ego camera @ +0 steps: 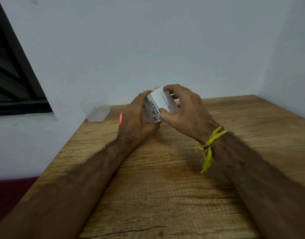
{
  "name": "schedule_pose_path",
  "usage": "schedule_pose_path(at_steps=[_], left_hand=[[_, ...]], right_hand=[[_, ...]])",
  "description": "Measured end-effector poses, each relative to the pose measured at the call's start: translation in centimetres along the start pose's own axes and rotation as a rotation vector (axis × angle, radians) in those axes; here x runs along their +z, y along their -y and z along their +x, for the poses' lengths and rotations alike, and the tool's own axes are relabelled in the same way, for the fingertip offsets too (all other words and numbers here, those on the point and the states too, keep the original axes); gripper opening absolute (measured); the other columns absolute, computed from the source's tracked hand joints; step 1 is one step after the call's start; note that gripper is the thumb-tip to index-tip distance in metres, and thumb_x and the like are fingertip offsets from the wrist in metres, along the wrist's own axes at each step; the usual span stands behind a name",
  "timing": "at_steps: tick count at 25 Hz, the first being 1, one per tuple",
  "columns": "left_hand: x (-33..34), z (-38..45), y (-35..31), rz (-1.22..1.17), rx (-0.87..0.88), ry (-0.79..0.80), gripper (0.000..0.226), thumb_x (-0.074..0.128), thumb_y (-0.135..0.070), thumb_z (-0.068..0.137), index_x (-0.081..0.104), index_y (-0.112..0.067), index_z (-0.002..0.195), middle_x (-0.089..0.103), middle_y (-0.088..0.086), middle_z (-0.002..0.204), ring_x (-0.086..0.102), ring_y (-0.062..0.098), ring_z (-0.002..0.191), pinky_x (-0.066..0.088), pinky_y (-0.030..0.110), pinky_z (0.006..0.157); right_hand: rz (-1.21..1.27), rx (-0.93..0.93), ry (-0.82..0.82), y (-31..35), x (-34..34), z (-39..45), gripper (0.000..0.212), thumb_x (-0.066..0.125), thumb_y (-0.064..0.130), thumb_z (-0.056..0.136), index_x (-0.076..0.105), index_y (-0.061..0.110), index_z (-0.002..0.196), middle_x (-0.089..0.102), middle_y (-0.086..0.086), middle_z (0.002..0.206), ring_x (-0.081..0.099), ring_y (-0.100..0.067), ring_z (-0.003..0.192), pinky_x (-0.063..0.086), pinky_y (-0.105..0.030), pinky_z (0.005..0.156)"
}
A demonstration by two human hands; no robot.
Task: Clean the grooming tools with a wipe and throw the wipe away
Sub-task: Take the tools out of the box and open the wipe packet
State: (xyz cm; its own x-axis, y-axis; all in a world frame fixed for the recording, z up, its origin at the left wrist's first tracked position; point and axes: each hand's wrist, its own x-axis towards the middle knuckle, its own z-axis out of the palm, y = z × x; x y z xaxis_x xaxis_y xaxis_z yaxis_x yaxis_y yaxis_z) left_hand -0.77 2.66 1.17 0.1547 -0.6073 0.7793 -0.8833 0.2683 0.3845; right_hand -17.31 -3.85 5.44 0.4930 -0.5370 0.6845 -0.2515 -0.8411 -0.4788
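While both hands (139,116) grip, curled fingers (172,88) around white box (165,100)

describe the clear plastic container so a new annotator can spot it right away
Start at the wooden table and follow its far left corner, where it meets the white wall below the dark window. The clear plastic container stands there, left of both hands. It is translucent and unprinted, unlike the white printed box the hands hold.

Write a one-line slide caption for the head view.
Both hands, left and right, grip a white Portronics box above a wooden table; translucent container behind.
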Motion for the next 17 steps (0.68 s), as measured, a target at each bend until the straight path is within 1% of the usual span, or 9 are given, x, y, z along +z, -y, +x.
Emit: schedule_pose_path(at_steps=[2,3,5,7,9,11,13,15,17], left_hand=[[0.2,0.0,0.0,0.013,-0.002,0.008,0.082,0.087,-0.023,0.071,0.047,-0.013,0.141,0.062,0.0,0.126,0.06,0.017,0.11,0.055,0.043,0.086],[0.3,-0.1,0.0,0.014,-0.006,0.002,0.082,0.088,-0.025,0.071,0.047,-0.013,0.141,0.061,0.0,0.126,0.06,0.017,0.11,0.054,0.042,0.087],[0.3,-0.2,-0.1,0.004,-0.018,-0.014,0.081,0.089,-0.027,0.071,0.048,-0.015,0.14,0.061,-0.003,0.125,0.059,0.014,0.11,0.054,0.041,0.088],[0.1,-0.3,-0.1,-0.006,-0.026,-0.022,0.079,0.088,-0.027,0.071,0.047,-0.02,0.138,0.06,-0.008,0.124,0.059,0.011,0.109,0.055,0.041,0.087],[-0.1,-0.3,-0.1,-0.013,-0.021,-0.019,0.081,0.086,-0.023,0.069,0.045,-0.023,0.139,0.058,-0.009,0.125,0.058,0.013,0.111,0.055,0.045,0.087],[-0.2,-0.4,-0.3,-0.035,0.022,-0.005,0.086,0.084,-0.019,0.07,0.038,-0.023,0.142,0.053,-0.013,0.129,0.057,0.017,0.116,0.054,0.049,0.09],[-0.2,-0.4,-0.6,-0.046,0.095,-0.004,0.091,0.083,-0.014,0.072,0.028,-0.022,0.144,0.046,-0.015,0.134,0.055,0.02,0.12,0.053,0.051,0.092],[-0.2,-0.3,-0.7,-0.028,0.182,-0.004,0.088,0.082,-0.007,0.075,0.026,-0.022,0.141,0.047,0.003,0.14,0.054,0.026,0.125,0.054,0.054,0.091],[-0.1,-0.2,-0.7,0.005,0.263,-0.013,0.08,0.08,0.0,0.075,0.03,-0.02,0.135,0.046,0.02,0.143,0.049,0.032,0.133,0.053,0.054,0.095]], right_hand=[[-0.092,-0.036,-0.002,0.5,0.3,-0.2,0.065,0.066,0.026,0.081,0.043,0.016,0.141,0.06,-0.005,0.127,0.057,-0.022,0.11,0.048,-0.031,0.091],[-0.152,-0.055,0.004,0.8,0.6,-0.4,0.069,0.063,0.023,0.082,0.037,0.016,0.145,0.059,-0.007,0.128,0.058,-0.025,0.108,0.042,-0.026,0.088],[-0.244,-0.084,0.038,1.4,1.1,-0.6,0.072,0.058,0.017,0.085,0.028,0.016,0.15,0.056,-0.01,0.132,0.059,-0.03,0.103,0.037,-0.028,0.078],[-0.235,-0.083,0.04,1.4,0.7,-0.5,0.067,0.05,0.011,0.088,0.026,0.019,0.151,0.055,-0.009,0.134,0.06,-0.029,0.095,0.04,-0.031,0.075],[-0.082,-0.057,-0.063,0.8,-0.6,0.0,0.063,0.043,0.005,0.085,0.035,0.022,0.145,0.06,-0.006,0.122,0.055,-0.018,0.082,0.038,-0.028,0.074],[0.079,-0.056,-0.237,-0.4,-1.9,0.7,0.056,0.042,-0.001,0.079,0.05,0.017,0.132,0.062,-0.001,0.111,0.05,-0.004,0.071,0.037,-0.022,0.072],[0.11,-0.056,-0.384,-1.4,-2.4,1.0,0.046,0.042,-0.007,0.078,0.059,0.011,0.116,0.064,-0.001,0.107,0.045,0.006,0.068,0.036,-0.015,0.068],[0.093,-0.022,-0.473,-1.8,-2.3,1.1,0.036,0.043,-0.007,0.082,0.062,0.009,0.109,0.066,-0.003,0.102,0.05,0.0,0.071,0.037,-0.012,0.067],[0.112,0.021,-0.514,-1.9,-1.9,1.1,0.025,0.048,0.0,0.091,0.063,0.008,0.109,0.065,-0.002,0.099,0.057,-0.009,0.081,0.045,-0.019,0.071]])
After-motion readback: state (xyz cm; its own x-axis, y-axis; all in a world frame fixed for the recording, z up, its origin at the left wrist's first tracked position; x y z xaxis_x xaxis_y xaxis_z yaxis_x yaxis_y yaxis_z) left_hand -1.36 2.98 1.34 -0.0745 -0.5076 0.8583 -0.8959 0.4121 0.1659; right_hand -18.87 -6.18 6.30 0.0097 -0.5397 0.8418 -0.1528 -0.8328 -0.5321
